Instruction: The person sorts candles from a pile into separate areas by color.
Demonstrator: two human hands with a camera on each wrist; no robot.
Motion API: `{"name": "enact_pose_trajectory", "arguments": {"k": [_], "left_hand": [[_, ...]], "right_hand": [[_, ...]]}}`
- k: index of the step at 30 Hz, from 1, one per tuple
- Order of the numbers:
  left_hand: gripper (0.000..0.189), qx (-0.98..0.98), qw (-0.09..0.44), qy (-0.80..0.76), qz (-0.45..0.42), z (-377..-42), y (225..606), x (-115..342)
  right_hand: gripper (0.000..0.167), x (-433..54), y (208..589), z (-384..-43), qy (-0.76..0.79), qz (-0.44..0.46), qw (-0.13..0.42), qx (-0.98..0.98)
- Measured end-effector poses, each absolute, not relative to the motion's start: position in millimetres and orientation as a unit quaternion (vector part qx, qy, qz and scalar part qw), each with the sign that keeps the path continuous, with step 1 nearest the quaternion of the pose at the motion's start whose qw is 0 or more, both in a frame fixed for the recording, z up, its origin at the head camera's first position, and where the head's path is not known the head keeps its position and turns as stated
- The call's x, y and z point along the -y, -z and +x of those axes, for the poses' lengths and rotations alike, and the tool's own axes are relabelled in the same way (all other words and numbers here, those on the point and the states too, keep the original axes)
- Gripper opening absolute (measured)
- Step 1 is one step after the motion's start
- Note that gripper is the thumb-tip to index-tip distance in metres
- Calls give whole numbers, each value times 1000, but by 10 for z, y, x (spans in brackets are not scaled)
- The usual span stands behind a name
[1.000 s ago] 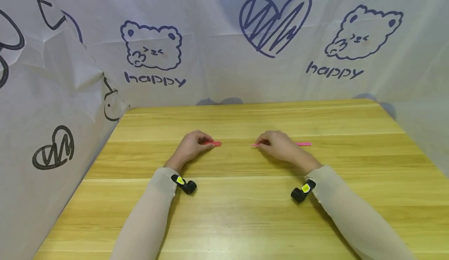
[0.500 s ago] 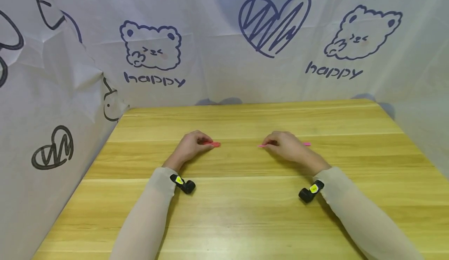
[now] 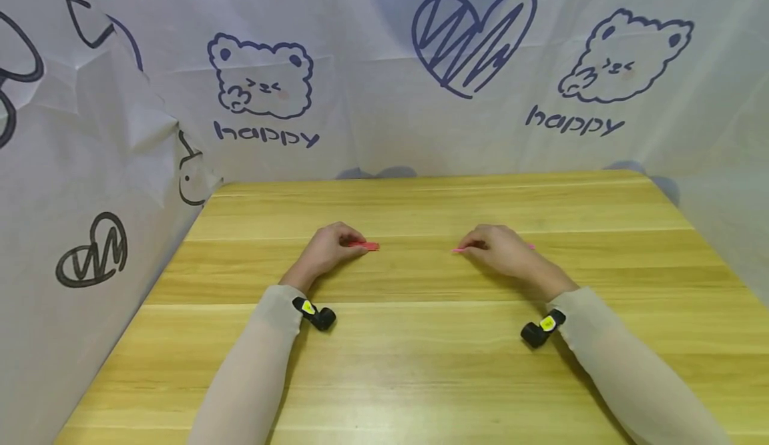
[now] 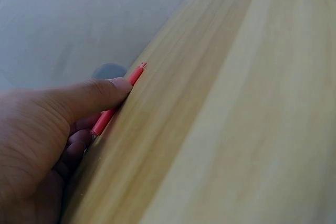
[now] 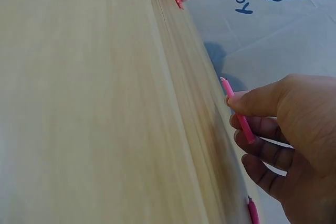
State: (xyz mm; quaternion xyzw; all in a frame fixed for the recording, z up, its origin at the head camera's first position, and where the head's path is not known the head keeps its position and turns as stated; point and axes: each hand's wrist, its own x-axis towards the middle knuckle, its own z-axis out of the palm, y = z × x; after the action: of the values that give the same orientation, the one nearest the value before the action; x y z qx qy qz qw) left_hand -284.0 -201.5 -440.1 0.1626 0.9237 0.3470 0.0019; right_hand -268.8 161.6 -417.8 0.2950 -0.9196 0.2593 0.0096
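Observation:
In the head view my left hand [image 3: 327, 248] pinches a small bunch of thin red candles [image 3: 373, 247] at the left middle of the table. Close up in the left wrist view, the red candles [image 4: 103, 121] lie between thumb and fingers, wick ends pointing away. My right hand [image 3: 498, 251] pinches one thin pink candle [image 5: 245, 128] between thumb and fingers. Its pale wick points towards the left hand. Below the right hand in the right wrist view, another pink candle [image 5: 253, 212] lies by the table, partly cut off by the frame.
A wooden table [image 3: 390, 351] spans the front. White cloth with bear and heart drawings [image 3: 360, 98] hangs behind it and along the left side. Black wrist cameras [image 3: 324, 319] are strapped over both sleeves.
My right hand has moved to the right with the pink candle, now covering most of the other pink candle in the head view. The left hand has stayed in place.

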Motion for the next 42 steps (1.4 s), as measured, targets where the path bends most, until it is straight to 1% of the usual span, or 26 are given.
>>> {"name": "enact_pose_trajectory", "arguments": {"k": [7,16,34,42], "left_hand": [[22,-924,3,-347,163,-2837,4403,2014],[22,-926,7,-343,156,-2834,4399,2009],[23,-926,-4,-340,162,-2831,4386,2007],[23,-925,3,-344,160,-2834,4389,2006]], "right_hand": [[13,-1697,4188,-2682,-262,289,0,921],[14,-1786,4207,-2693,-261,285,2,922],[14,-1897,4193,-2713,-277,257,2,926],[14,-1999,4209,-2755,-276,255,17,927]]}}
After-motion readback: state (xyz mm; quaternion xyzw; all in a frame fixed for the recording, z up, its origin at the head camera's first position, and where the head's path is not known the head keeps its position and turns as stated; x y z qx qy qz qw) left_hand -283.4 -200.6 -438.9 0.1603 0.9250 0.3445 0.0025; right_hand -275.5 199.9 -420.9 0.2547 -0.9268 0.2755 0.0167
